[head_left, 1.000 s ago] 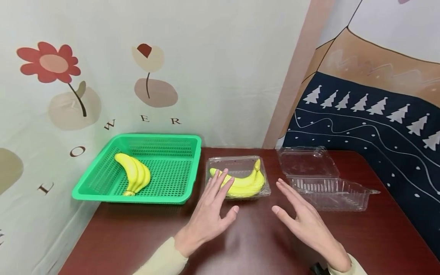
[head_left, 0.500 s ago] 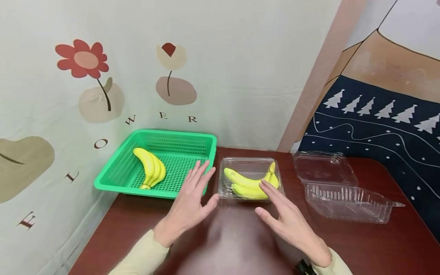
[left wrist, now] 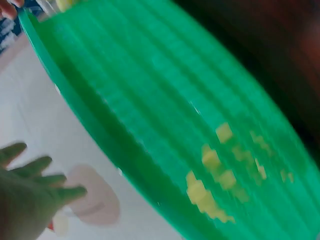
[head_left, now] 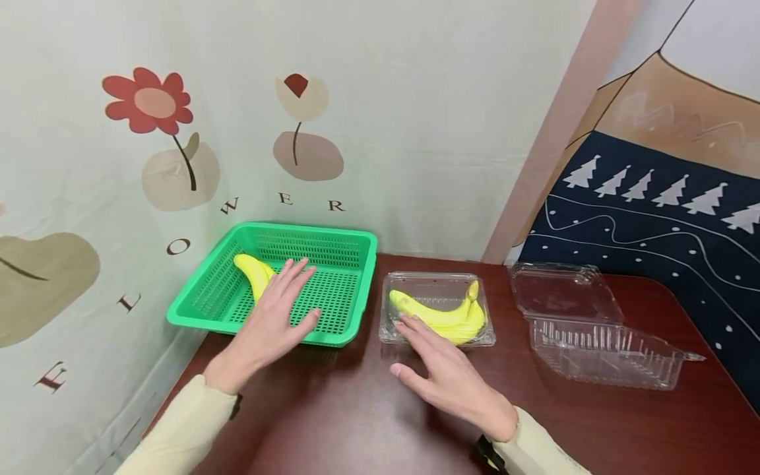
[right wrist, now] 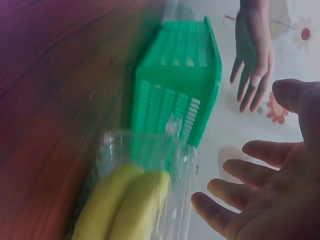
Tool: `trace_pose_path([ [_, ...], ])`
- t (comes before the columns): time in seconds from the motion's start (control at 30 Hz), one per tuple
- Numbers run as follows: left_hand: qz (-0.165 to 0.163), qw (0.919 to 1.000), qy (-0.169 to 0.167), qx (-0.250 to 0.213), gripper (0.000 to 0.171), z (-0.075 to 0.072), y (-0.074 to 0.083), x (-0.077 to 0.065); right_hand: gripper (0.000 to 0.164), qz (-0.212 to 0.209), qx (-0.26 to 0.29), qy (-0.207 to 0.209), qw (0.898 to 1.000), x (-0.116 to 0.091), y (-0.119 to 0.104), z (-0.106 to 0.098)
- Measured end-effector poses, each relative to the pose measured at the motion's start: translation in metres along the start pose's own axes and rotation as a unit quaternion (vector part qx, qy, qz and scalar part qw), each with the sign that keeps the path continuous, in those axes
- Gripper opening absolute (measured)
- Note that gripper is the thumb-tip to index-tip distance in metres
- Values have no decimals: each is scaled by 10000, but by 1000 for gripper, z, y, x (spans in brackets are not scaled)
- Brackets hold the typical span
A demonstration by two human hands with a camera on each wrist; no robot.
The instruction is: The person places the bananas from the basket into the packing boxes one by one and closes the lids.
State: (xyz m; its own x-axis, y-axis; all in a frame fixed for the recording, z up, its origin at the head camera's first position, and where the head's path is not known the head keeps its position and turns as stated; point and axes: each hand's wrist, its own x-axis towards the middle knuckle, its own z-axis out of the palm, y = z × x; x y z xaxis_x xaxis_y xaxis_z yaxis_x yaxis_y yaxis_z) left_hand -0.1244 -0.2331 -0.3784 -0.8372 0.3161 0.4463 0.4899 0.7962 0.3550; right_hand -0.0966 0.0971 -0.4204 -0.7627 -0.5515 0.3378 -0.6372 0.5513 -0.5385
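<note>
My left hand [head_left: 270, 326] hovers above the front edge of the green basket [head_left: 350, 333], fingers extended and holding nothing. Partly hidden behind it, a bunch of bananas [head_left: 252, 272] lies in the basket's left part. In the left wrist view, the basket's slotted wall [left wrist: 150, 90] fills most of the picture, somewhat blurred. My right hand [head_left: 448, 379] is held in front of a clear plastic clamshell box [head_left: 430, 282] with its lid down. Inside that box sits another banana bunch [head_left: 457, 320]. The right wrist view has the fingers spread and apart from the box [right wrist: 115, 142].
To the right, a second clear clamshell box [head_left: 617, 359] stands with its lid [head_left: 564, 290] raised back. All of it rests on a dark red-brown table [head_left: 350, 422]. A printed cloth wall [head_left: 404, 132] rises directly behind the table.
Both hands have moved left, the left one from near the closed box to over the basket, the right one to in front of that box. The head view has turned a little left.
</note>
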Motion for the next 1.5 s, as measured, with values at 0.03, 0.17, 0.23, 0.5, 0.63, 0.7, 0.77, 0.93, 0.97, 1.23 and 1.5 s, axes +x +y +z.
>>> trace_pose_path([
  [0.03,5,10000,-75,11,69,-4,-6,1,66,-50,-8,-65,10000,3,-2,2],
  [0.17,87,9994,-327,78,73,-19,-29,3,66,-200,-57,-305,9993,12,-9,13],
  [0.23,116,9987,-481,120,75,-26,-40,3,67,-266,-68,-406,9988,16,-11,18],
  [0.5,203,9928,-1083,464,76,-41,-78,0,67,-396,-101,-672,9969,29,-19,35],
  [0.63,294,9887,-1259,761,73,-46,-95,0,68,-392,-138,-787,9960,32,-20,40],
  [0.7,340,9863,-1354,880,72,-48,-104,2,68,-369,-156,-803,9960,32,-21,40],
  [0.77,316,9836,-1488,967,72,-50,-112,3,68,-382,-184,-799,9959,32,-22,40],
  [0.93,122,9765,-1824,1143,74,-55,-132,10,67,-512,-313,-803,9950,34,-24,42],
  [0.97,86,9752,-1884,1162,74,-56,-136,13,66,-531,-334,-807,9948,34,-24,42],
  [1.23,-90,9650,-2362,1136,76,-57,-143,27,65,-524,-495,-809,9941,35,-26,45],
  [1.5,-78,9639,-2401,1153,71,-46,-146,27,65,-509,-616,-907,9927,37,-24,47],
])
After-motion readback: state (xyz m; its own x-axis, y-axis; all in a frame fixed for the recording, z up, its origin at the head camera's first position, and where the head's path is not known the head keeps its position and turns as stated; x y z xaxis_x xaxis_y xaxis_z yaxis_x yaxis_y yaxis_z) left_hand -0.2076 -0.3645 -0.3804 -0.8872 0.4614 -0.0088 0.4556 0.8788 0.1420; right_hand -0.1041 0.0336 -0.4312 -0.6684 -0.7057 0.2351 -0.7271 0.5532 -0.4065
